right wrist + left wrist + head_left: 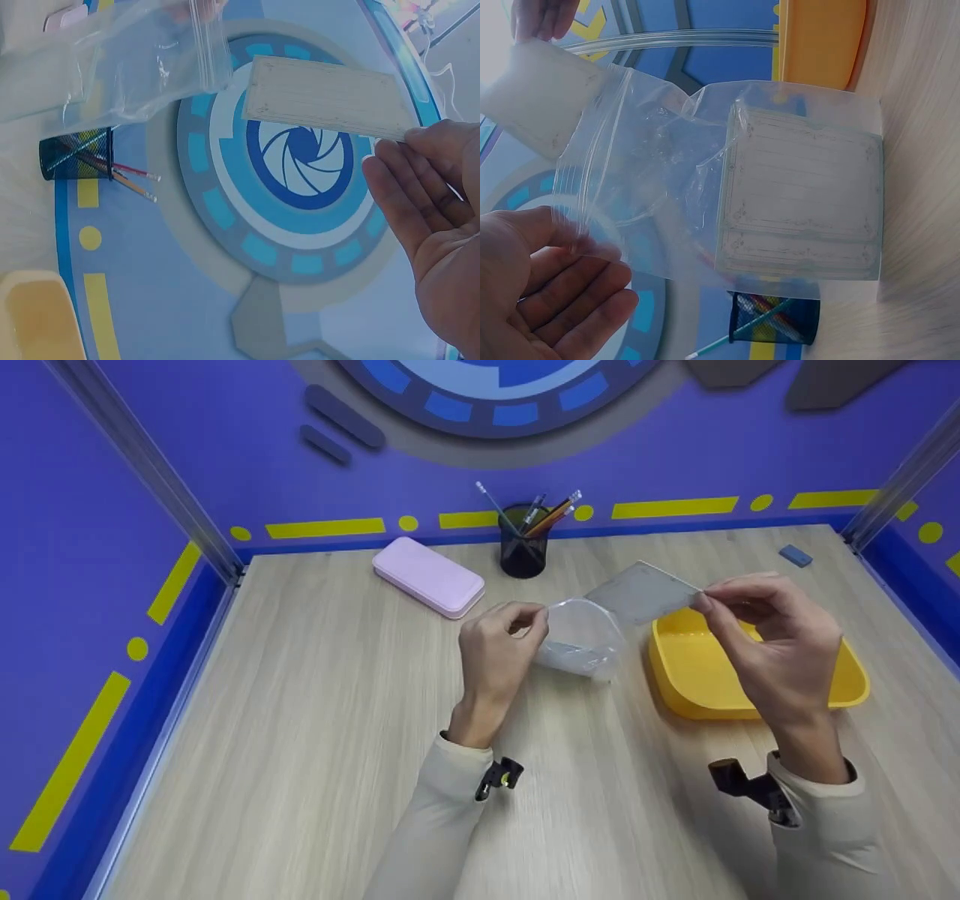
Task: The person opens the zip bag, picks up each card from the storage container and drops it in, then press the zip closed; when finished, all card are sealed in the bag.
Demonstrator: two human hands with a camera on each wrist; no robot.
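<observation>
A clear zip-lock bag [667, 157] hangs from my left hand [495, 656], whose thumb and finger pinch its rim beside the open mouth. Inside the bag lie several lined paper cards [802, 195] with patterned corners, seen best in the left wrist view. My right hand [780, 645] pinches a single similar card [330, 97] by one corner, above the bag's mouth. In the left wrist view the far end of that card [544, 97] reaches the bag's rim; whether it touches, I cannot tell.
Under my right hand stands a yellow tray [694, 701]. A pink case [429, 576] and a black mesh cup [523, 556] with pencils are at the back of the wooden table [315, 720]. A blue eraser [795, 556] lies at the back right.
</observation>
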